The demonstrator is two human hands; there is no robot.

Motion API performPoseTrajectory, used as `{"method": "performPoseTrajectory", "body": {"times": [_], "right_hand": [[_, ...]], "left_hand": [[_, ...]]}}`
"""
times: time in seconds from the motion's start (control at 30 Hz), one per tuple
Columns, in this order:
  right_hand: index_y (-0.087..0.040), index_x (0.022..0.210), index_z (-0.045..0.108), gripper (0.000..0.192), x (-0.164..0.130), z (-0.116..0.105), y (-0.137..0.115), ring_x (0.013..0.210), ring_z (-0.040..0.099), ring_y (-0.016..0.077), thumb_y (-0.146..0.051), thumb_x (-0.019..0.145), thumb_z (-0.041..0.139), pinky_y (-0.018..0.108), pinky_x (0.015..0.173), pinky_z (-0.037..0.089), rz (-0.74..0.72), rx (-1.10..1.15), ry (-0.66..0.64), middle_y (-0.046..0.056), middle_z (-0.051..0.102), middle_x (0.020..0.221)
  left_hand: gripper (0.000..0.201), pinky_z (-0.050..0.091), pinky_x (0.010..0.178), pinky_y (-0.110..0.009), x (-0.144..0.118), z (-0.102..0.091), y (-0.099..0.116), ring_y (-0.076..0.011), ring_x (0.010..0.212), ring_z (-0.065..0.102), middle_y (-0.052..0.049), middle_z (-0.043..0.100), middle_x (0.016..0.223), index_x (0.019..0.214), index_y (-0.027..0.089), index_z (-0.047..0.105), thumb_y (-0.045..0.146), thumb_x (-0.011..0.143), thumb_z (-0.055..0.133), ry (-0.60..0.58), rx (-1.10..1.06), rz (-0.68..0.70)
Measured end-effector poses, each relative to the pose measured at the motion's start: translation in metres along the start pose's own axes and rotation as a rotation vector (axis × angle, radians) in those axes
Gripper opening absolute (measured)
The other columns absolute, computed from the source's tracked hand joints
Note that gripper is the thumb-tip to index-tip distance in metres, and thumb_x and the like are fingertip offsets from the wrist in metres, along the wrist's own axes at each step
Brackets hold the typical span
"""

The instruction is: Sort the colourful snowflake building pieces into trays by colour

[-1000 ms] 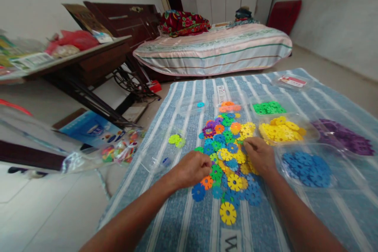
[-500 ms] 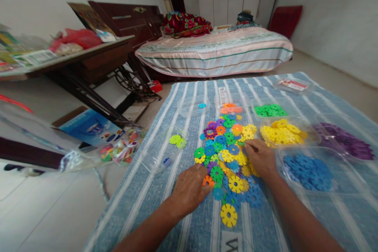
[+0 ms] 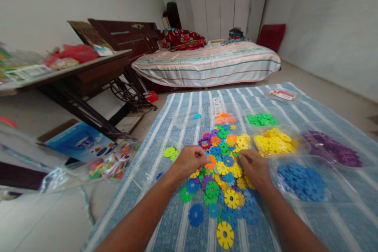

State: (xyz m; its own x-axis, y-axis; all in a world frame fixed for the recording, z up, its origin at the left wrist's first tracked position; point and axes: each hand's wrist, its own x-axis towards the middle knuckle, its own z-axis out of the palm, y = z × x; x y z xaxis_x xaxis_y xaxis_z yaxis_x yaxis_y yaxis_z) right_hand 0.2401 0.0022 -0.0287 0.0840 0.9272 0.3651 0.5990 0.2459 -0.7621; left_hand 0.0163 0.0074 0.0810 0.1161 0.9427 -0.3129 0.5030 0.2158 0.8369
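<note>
A mixed pile of notched plastic snowflake discs (image 3: 224, 168) in several colours lies on the striped cloth. My left hand (image 3: 190, 160) is over the pile's left side, thumb and finger pinched on an orange disc (image 3: 210, 162). At the right edge of the pile, my right hand (image 3: 254, 168) is closed beside yellow discs (image 3: 242, 141); its fingertips hide whatever they grip. Close to me lie a loose yellow disc (image 3: 225, 228) and a blue disc (image 3: 196, 215).
Clear boxes on the right hold yellow discs (image 3: 274, 141), blue discs (image 3: 301, 181), green discs (image 3: 262, 119) and purple discs (image 3: 332, 147). Orange discs (image 3: 225, 118) sit in a box behind the pile. Lime discs (image 3: 170, 152) are in a left box. A bed (image 3: 206, 65) stands beyond.
My left hand has moved forward with the orange disc, uncovering blue and green discs near me. The right hand stays by the yellow discs. The whole view has shifted slightly.
</note>
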Motion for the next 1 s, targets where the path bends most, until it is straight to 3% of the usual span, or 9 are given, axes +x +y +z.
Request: {"method": "performPoseTrajectory", "body": {"times": [0.17, 0.23, 0.3, 0.43, 0.63, 0.8, 0.9, 1.0], "right_hand": [[-0.021, 0.073, 0.062, 0.021, -0.001, -0.001, -0.001, 0.074, 0.056, 0.0179, -0.032, 0.082, 0.046, 0.030, 0.069, 0.043, -0.001, 0.020, -0.006, 0.002, 0.062, 0.074], [-0.021, 0.074, 0.062, 0.021, -0.001, -0.001, -0.001, 0.074, 0.056, 0.0179, -0.032, 0.082, 0.046, 0.030, 0.070, 0.043, 0.003, 0.034, -0.006, 0.003, 0.062, 0.075], [-0.021, 0.074, 0.062, 0.021, -0.002, -0.001, -0.001, 0.074, 0.056, 0.0178, -0.032, 0.082, 0.046, 0.030, 0.069, 0.043, 0.016, 0.033, -0.012, 0.003, 0.062, 0.075], [-0.021, 0.073, 0.063, 0.022, -0.002, -0.002, 0.000, 0.074, 0.056, 0.0179, -0.034, 0.081, 0.047, 0.031, 0.069, 0.043, 0.038, 0.011, -0.007, 0.003, 0.063, 0.075], [-0.020, 0.071, 0.062, 0.022, -0.001, -0.005, -0.002, 0.072, 0.056, 0.0173, -0.033, 0.080, 0.047, 0.029, 0.068, 0.042, 0.040, 0.007, -0.012, 0.002, 0.062, 0.074], [-0.020, 0.071, 0.063, 0.022, 0.000, -0.006, -0.002, 0.072, 0.056, 0.0174, -0.034, 0.080, 0.048, 0.030, 0.069, 0.042, 0.038, 0.000, -0.001, 0.003, 0.062, 0.074], [-0.021, 0.072, 0.064, 0.023, -0.001, -0.005, -0.001, 0.072, 0.056, 0.0174, -0.035, 0.080, 0.048, 0.030, 0.069, 0.042, 0.036, -0.010, -0.003, 0.003, 0.063, 0.075], [-0.021, 0.072, 0.064, 0.022, 0.000, -0.004, 0.000, 0.073, 0.056, 0.0175, -0.034, 0.080, 0.048, 0.030, 0.070, 0.043, 0.027, -0.013, 0.000, 0.003, 0.063, 0.075]], "left_hand": [[0.015, 0.041, 0.048, -0.018, 0.063, 0.004, 0.062, -0.0066, 0.048, 0.052, 0.002, 0.058, 0.059, 0.071, 0.015, 0.056, 0.028, 0.069, 0.063, 0.260, -0.359, 0.081], [0.016, 0.040, 0.047, -0.018, 0.074, 0.005, 0.078, -0.0070, 0.050, 0.054, 0.000, 0.060, 0.064, 0.073, 0.014, 0.056, 0.029, 0.073, 0.061, 0.304, -0.324, 0.064], [0.017, 0.038, 0.045, -0.017, 0.073, 0.007, 0.079, -0.0067, 0.049, 0.054, -0.001, 0.061, 0.065, 0.071, 0.013, 0.056, 0.030, 0.074, 0.059, 0.270, -0.214, 0.064], [0.014, 0.036, 0.047, -0.017, 0.041, 0.005, 0.046, -0.0069, 0.048, 0.051, 0.002, 0.057, 0.056, 0.068, 0.013, 0.058, 0.026, 0.073, 0.056, 0.061, 0.092, 0.109], [0.012, 0.032, 0.052, -0.020, -0.034, -0.007, -0.010, -0.0103, 0.057, 0.051, 0.004, 0.054, 0.057, 0.064, 0.017, 0.060, 0.027, 0.069, 0.055, -0.257, 0.622, 0.104], [0.014, 0.037, 0.065, -0.025, -0.080, -0.002, -0.030, -0.0164, 0.076, 0.056, 0.000, 0.061, 0.080, 0.082, 0.020, 0.061, 0.027, 0.070, 0.055, -0.271, 0.851, 0.105], [0.022, 0.039, 0.076, -0.029, -0.091, 0.006, -0.036, -0.0211, 0.089, 0.057, -0.004, 0.061, 0.095, 0.093, 0.021, 0.059, 0.027, 0.072, 0.053, -0.283, 0.902, 0.087], [0.022, 0.039, 0.078, -0.030, -0.092, 0.010, -0.041, -0.0214, 0.089, 0.056, -0.005, 0.061, 0.094, 0.092, 0.021, 0.058, 0.025, 0.070, 0.053, -0.285, 0.889, 0.071]]}}
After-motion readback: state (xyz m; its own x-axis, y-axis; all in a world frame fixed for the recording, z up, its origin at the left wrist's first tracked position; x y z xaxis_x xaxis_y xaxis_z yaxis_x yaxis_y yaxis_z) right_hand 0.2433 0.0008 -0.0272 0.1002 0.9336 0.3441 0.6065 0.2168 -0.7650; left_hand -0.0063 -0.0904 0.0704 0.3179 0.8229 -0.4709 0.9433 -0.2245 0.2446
